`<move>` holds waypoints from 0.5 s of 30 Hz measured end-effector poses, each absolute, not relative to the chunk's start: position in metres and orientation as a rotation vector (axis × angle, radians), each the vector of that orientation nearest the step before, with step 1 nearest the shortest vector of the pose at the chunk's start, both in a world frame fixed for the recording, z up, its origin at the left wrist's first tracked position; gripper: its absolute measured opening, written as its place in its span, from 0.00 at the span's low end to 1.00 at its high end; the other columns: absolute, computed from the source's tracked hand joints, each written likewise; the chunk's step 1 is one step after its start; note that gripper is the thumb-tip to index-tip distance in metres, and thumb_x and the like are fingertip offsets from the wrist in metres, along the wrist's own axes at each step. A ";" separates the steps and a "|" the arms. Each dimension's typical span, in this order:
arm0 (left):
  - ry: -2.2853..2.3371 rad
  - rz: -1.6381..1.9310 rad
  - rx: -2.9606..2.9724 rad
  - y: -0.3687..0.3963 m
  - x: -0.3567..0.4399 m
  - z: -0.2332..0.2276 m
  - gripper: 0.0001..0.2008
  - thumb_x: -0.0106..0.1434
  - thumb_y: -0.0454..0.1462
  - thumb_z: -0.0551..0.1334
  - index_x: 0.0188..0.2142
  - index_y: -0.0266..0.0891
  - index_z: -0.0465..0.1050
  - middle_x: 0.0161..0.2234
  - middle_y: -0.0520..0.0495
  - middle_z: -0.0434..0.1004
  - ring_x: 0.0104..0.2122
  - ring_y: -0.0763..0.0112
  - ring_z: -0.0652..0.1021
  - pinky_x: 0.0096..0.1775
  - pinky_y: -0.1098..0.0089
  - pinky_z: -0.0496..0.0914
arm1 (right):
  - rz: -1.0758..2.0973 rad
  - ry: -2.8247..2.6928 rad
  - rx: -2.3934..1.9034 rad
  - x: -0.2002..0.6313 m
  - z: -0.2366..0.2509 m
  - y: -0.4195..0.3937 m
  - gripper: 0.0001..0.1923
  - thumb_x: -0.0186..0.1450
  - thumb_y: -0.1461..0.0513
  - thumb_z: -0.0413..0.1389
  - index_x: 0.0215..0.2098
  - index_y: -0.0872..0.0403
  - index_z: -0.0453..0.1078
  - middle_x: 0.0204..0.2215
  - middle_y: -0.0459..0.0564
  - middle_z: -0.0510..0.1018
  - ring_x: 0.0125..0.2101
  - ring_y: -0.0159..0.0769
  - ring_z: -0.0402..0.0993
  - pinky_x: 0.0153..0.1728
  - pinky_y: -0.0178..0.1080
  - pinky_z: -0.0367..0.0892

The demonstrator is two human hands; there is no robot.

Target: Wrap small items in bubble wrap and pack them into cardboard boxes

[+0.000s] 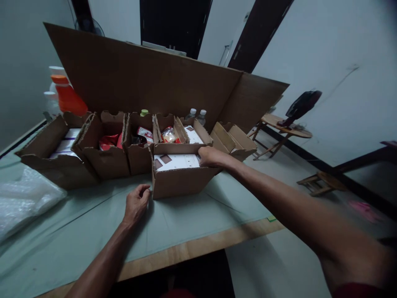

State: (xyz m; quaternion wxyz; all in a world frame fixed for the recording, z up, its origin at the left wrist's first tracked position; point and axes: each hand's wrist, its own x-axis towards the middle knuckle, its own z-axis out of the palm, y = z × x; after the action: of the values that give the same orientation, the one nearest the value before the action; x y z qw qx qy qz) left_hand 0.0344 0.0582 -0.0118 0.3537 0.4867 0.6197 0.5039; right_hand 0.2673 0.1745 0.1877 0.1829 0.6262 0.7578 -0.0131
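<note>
Your right hand grips the far right rim of the front box, fingers closed over its edge. Your left hand rests loosely curled against its near left corner. The box sits on the table, just before the box row.

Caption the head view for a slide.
Left hand beside, right hand on the rim of an open brown cardboard box on a pale green table.
</note>
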 end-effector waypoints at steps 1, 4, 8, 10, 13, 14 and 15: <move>1.600 1.300 1.261 0.058 0.034 -0.012 0.16 0.56 0.44 0.60 0.37 0.38 0.80 0.34 0.43 0.84 0.36 0.59 0.80 0.40 0.65 0.71 | -0.043 2.129 1.763 0.267 0.188 0.175 0.20 0.57 0.67 0.62 0.48 0.60 0.80 0.45 0.64 0.84 0.45 0.50 0.81 0.39 0.38 0.73; 1.597 1.286 1.267 0.059 0.034 -0.013 0.16 0.56 0.45 0.60 0.37 0.37 0.80 0.34 0.42 0.84 0.36 0.59 0.80 0.39 0.65 0.71 | -0.058 2.127 1.750 0.268 0.192 0.173 0.17 0.60 0.66 0.59 0.47 0.61 0.80 0.46 0.64 0.83 0.44 0.48 0.81 0.38 0.38 0.72; 1.605 1.269 1.285 0.058 0.033 -0.014 0.17 0.57 0.45 0.60 0.38 0.37 0.80 0.35 0.42 0.84 0.35 0.59 0.80 0.38 0.65 0.70 | -0.029 2.185 1.744 0.275 0.207 0.159 0.15 0.64 0.63 0.57 0.45 0.58 0.80 0.44 0.63 0.84 0.42 0.47 0.80 0.37 0.39 0.69; 1.608 1.263 1.301 0.056 0.033 -0.014 0.17 0.58 0.46 0.60 0.38 0.37 0.80 0.35 0.42 0.84 0.35 0.60 0.79 0.38 0.66 0.69 | -0.008 2.236 1.736 0.283 0.214 0.148 0.13 0.64 0.63 0.55 0.41 0.56 0.81 0.41 0.61 0.84 0.41 0.47 0.80 0.37 0.39 0.67; 1.613 1.260 1.326 0.053 0.034 -0.013 0.17 0.58 0.46 0.60 0.38 0.37 0.80 0.35 0.43 0.84 0.34 0.61 0.79 0.38 0.66 0.70 | -0.059 2.359 1.682 0.294 0.218 0.137 0.10 0.63 0.66 0.55 0.32 0.54 0.79 0.34 0.55 0.84 0.35 0.41 0.78 0.33 0.36 0.62; 1.617 1.262 1.328 0.052 0.035 -0.013 0.17 0.58 0.46 0.60 0.38 0.37 0.79 0.35 0.43 0.84 0.35 0.60 0.79 0.38 0.66 0.70 | -0.083 2.409 1.677 0.297 0.217 0.136 0.09 0.62 0.66 0.56 0.29 0.54 0.78 0.31 0.53 0.83 0.33 0.38 0.77 0.32 0.35 0.61; 1.623 1.266 1.330 0.051 0.036 -0.014 0.17 0.57 0.46 0.60 0.38 0.37 0.79 0.35 0.43 0.84 0.35 0.60 0.79 0.39 0.65 0.70 | -0.102 2.466 1.696 0.299 0.216 0.137 0.08 0.61 0.67 0.57 0.26 0.54 0.77 0.28 0.50 0.82 0.30 0.35 0.75 0.31 0.33 0.60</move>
State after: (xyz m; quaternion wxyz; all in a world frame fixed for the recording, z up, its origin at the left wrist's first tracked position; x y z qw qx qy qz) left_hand 0.0358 0.0514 -0.0137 0.3386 0.5106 0.6232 0.4860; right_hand 0.2987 0.1368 0.2159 0.0732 0.5648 0.8213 -0.0340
